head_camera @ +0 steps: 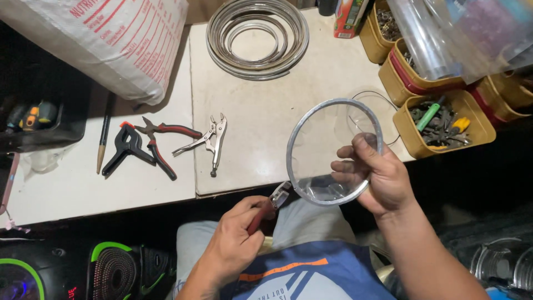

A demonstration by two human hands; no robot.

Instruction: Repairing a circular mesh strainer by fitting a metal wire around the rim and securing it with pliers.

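Observation:
My right hand grips a clear round disc with a metal ring around its rim, held up over the front edge of the white table. My left hand holds red-handled pliers low over my lap. The pliers' jaws touch the ring's lower left edge.
On the table lie a black spring clamp, red-handled pliers, locking pliers, a pencil and a coil of metal strip. A white sack sits back left. Yellow bins of hardware stand at the right.

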